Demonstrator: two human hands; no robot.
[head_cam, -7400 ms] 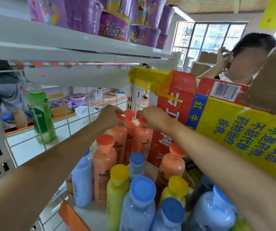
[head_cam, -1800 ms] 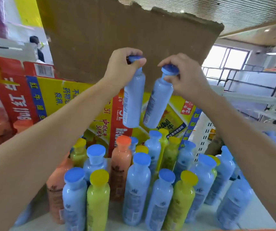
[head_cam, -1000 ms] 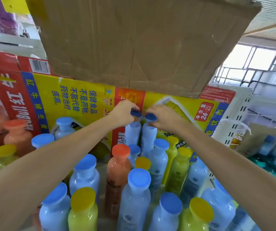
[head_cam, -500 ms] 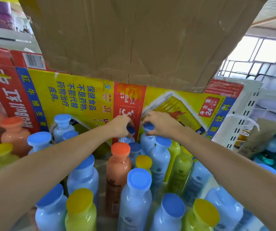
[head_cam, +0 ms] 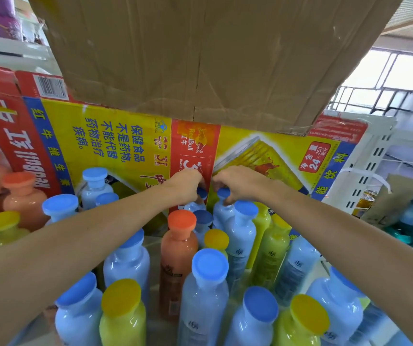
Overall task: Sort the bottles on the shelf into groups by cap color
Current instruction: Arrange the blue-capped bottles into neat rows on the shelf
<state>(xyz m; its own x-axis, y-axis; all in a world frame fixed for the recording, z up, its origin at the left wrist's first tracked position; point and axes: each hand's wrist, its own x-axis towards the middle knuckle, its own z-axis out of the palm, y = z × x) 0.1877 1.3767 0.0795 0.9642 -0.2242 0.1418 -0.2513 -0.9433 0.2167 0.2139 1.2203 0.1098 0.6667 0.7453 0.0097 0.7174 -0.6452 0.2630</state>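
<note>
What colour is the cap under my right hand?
Blue. The cap under the right hand shows best in the head view.

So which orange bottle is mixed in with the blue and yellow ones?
The orange-capped bottle near the left hand, between the arms, among blue and yellow caps. The other orange bottles stand together at the far left.
</note>
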